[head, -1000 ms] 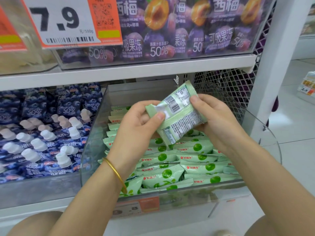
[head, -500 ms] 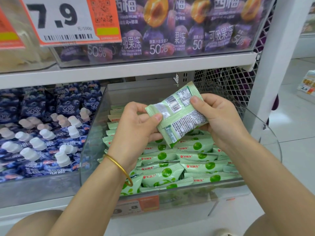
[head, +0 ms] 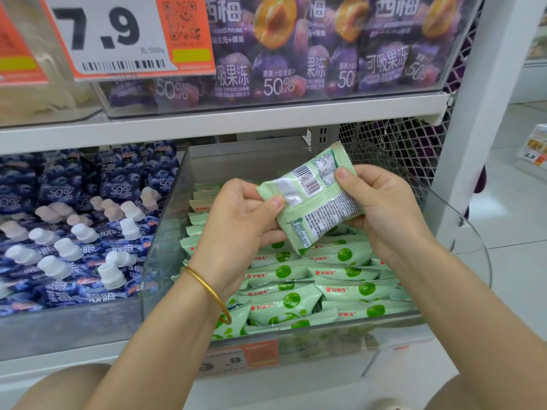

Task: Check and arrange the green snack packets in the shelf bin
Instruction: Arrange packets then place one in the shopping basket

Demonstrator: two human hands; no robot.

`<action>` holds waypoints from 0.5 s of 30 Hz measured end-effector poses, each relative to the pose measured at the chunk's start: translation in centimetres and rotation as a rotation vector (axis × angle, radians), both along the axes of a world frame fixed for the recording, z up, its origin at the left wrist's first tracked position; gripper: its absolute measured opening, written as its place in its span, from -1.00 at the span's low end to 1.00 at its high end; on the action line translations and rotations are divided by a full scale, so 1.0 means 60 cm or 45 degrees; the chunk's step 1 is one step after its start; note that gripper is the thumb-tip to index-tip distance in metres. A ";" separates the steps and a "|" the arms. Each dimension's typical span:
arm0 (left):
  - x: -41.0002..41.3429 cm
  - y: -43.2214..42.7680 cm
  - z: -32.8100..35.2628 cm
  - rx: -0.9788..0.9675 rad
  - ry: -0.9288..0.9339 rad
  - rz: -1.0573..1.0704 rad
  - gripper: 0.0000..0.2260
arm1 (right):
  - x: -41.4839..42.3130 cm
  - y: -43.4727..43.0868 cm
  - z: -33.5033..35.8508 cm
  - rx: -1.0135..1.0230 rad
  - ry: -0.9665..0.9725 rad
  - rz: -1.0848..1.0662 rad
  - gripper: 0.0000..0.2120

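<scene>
A pale green snack packet (head: 313, 202) is held up above the clear shelf bin (head: 165, 232), its printed back with a barcode facing me. My left hand (head: 236, 223) pinches its left edge with thumb on top. My right hand (head: 381, 211) grips its right side, thumb pressed near the barcode. Below, several green snack packets (head: 319, 279) with green fruit pictures lie in rows inside the bin, partly hidden by my hands.
To the left sits a bin of blue pouches with white caps (head: 68, 232). Purple jelly packs (head: 296, 48) fill the shelf above, behind a 7.9 price tag (head: 112, 37). A white upright post (head: 485, 113) and wire mesh (head: 393, 149) stand at the right.
The packet has tilted slightly, its top corner leaning a little further right. Both hands keep the same hold.
</scene>
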State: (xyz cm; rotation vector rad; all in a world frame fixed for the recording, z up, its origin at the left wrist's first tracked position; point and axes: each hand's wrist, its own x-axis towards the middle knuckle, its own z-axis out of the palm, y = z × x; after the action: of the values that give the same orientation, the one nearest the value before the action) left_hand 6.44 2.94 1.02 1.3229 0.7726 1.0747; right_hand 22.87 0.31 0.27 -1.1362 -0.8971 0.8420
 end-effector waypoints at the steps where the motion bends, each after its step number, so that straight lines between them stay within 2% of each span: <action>1: -0.001 0.000 0.000 0.002 -0.003 -0.001 -0.91 | 0.000 0.000 0.000 0.001 0.001 0.000 -0.90; 10: 0.001 0.002 -0.003 0.035 0.042 0.029 -0.93 | -0.004 -0.006 -0.003 0.075 -0.069 -0.050 -0.90; 15: 0.016 0.002 -0.007 0.071 0.110 0.047 -0.76 | -0.002 -0.013 -0.002 0.091 -0.038 -0.013 -0.88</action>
State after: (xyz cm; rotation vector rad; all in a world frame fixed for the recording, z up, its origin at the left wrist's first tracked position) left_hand 7.40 3.06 0.59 1.4146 0.8388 1.0805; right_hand 22.73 -0.47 0.13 -1.0927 -0.9382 0.7810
